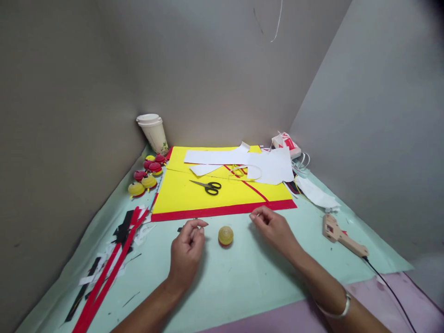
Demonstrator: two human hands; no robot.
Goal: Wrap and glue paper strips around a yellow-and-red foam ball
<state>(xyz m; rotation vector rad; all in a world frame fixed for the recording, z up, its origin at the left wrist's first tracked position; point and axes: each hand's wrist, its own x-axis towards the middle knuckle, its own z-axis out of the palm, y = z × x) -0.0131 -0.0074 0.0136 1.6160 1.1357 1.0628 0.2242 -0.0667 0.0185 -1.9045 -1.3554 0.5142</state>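
A small round piece (225, 235), yellow-gold coiled on top with a red lower edge, sits on the pale green table cover between my hands. On its left, my left hand (187, 252) is loosely bent, index finger extended and thumb apart from it, touching nothing I can see. To the right, my right hand (275, 229) hovers with fingers half curled near the red edge of the yellow sheet (180, 199); nothing shows in its grasp. Beyond them, black-handled scissors (211, 187) lie on the yellow sheet.
White paper pieces (270, 166) cover the sheet's far part. Several red and yellow round pieces (149, 181) and a lidded paper cup (152, 132) stand at left. Red strips (111, 273) lie over scraps. A glue gun (342, 236) with a black cord rests at right.
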